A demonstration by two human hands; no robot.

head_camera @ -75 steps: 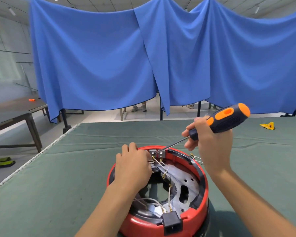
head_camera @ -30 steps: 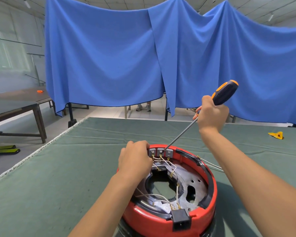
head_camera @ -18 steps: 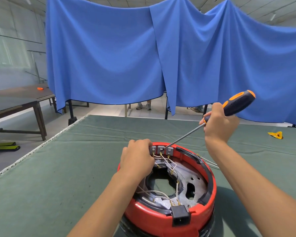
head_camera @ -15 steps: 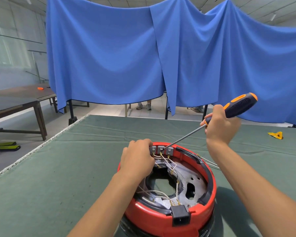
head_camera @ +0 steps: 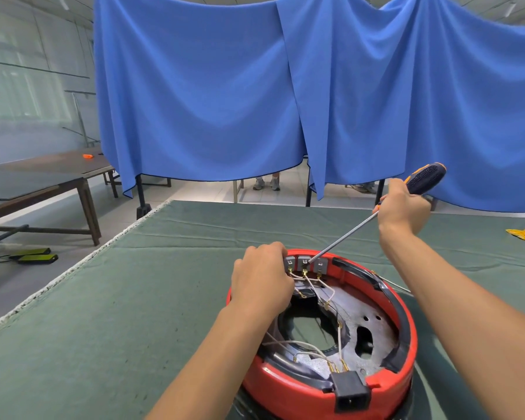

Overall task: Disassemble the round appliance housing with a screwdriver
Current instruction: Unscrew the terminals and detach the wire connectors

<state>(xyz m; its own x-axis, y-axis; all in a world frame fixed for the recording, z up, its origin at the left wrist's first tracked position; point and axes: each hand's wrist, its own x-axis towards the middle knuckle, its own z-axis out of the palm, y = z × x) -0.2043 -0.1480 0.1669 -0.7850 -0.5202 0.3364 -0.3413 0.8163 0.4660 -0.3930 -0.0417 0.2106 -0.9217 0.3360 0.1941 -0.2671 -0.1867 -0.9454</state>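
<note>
- The round red housing sits on the green bench at the lower centre of the frame, its inside and white wires exposed.
- The left hand rests on its far rim, fingers curled over the edge beside three grey terminals.
- The right hand, at the right of the frame, grips the screwdriver handle, fingers wrapped round it; the tip meets the terminals.

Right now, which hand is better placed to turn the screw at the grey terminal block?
Right hand: it grips the screwdriver, whose tip sits at the middle terminal. The left hand holds the red housing steady.
</note>
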